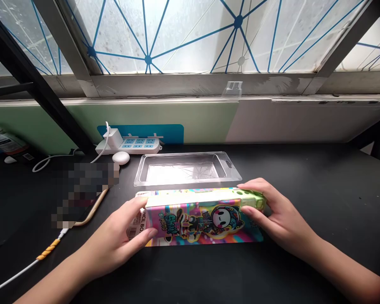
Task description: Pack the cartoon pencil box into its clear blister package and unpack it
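A colourful pencil box with a cartoon figure on its side and a green right end stands between my hands. My left hand grips its left end, thumb on the near side. At the green end, my right hand has its thumb in front and fingers over the top. A printed backing card with a barcode lies under and behind the box, partly hidden by it and my left hand. Just beyond lies a clear plastic blister shell.
At the left lies a phone with a blurred screen, joined to a white cable. A white power strip with a plugged-in charger stands by the wall, near a white rounded case. A bottle is at far left; a black post slants down there.
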Demonstrator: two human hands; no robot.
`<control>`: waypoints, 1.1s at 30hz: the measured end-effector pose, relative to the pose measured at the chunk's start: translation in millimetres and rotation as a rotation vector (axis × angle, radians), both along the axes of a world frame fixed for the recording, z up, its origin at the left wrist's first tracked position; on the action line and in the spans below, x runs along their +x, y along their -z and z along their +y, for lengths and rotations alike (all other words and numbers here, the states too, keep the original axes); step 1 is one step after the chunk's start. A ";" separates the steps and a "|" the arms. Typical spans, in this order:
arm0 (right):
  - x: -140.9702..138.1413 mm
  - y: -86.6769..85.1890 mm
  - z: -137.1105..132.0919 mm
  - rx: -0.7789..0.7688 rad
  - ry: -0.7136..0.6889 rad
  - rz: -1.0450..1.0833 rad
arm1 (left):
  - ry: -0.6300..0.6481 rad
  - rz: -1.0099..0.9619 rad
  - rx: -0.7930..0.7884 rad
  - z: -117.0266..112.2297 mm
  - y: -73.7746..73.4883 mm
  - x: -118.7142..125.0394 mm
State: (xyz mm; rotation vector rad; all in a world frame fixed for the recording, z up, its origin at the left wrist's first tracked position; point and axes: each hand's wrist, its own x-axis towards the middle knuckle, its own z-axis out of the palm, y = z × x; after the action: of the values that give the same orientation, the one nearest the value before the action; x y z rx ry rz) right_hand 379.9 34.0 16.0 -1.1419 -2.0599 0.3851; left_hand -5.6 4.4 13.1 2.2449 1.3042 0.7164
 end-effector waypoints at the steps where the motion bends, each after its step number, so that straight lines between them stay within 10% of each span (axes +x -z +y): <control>1: -0.8 -0.1 0.6 -0.011 0.002 -0.005 | 0.001 0.006 -0.012 0.4 0.7 -0.3; 10: -6.4 -2.3 2.4 -0.096 0.027 -0.131 | -0.026 0.072 -0.042 -1.7 0.9 1.0; 18: -11.0 -5.1 12.2 0.192 0.007 -0.425 | -0.012 0.133 0.023 -0.3 0.6 -2.2; 33: -107.5 -20.1 15.9 0.158 -0.076 -0.572 | 0.029 0.200 0.046 2.5 1.4 -7.3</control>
State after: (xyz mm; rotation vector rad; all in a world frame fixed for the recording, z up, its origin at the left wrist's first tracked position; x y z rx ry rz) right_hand 272.5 49.9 36.1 -1.1709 -2.5752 -0.0881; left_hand -12.9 6.9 11.7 2.4187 1.3550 0.5277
